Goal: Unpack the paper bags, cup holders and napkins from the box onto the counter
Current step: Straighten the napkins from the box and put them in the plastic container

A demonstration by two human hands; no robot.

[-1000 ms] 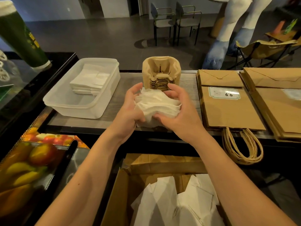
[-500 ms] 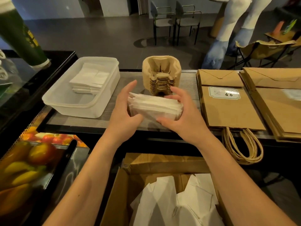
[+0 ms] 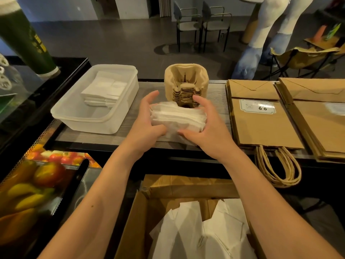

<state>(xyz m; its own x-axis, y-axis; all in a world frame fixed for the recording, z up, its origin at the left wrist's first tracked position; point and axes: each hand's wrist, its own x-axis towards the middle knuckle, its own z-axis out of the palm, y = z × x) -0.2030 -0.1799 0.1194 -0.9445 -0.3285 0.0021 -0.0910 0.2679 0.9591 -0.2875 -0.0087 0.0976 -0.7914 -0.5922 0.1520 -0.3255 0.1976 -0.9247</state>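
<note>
A stack of white napkins [image 3: 177, 118] rests on the grey counter [image 3: 104, 137], held from both sides. My left hand [image 3: 147, 120] grips its left end and my right hand [image 3: 207, 128] its right end, thumbs on the near side. Just behind it stands a pile of brown pulp cup holders [image 3: 185, 81]. Flat brown paper bags [image 3: 261, 116] lie on the counter to the right, a second pile [image 3: 321, 113] beside them. The open cardboard box [image 3: 186, 187] sits below the counter with more white napkins [image 3: 197, 232] inside.
A clear plastic tub [image 3: 78, 116] holding folded napkins sits on the counter's left. A tall green cup [image 3: 24, 38] stands on the black glass case at far left. The bags' rope handles [image 3: 278, 169] hang over the counter's front edge. Chairs stand beyond.
The crumpled bundle pressed between my hands has been squared into a flat stack and lowered onto the counter. My fingers have loosened and spread along its ends.
</note>
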